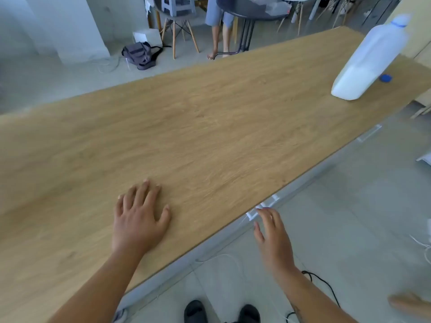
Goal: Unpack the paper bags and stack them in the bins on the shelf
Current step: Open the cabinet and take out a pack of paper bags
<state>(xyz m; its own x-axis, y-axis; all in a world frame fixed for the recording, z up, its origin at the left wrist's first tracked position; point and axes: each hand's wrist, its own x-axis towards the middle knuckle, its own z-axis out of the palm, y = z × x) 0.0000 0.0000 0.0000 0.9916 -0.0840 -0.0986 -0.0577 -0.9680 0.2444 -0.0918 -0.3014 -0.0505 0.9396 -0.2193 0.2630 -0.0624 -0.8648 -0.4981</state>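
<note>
The left hand [140, 220] lies flat on the table [210, 136], the right hand [272, 236] hangs open off its edge, and with no paper bags or bins in view, a hasty turn may topple the upper-right jug [363, 64].

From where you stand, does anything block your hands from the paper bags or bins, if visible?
No bags, bins or shelf show, so I cannot tell. The left hand rests on the table, the right hand open off its edge; a jug and blue cap sit far right.
</note>
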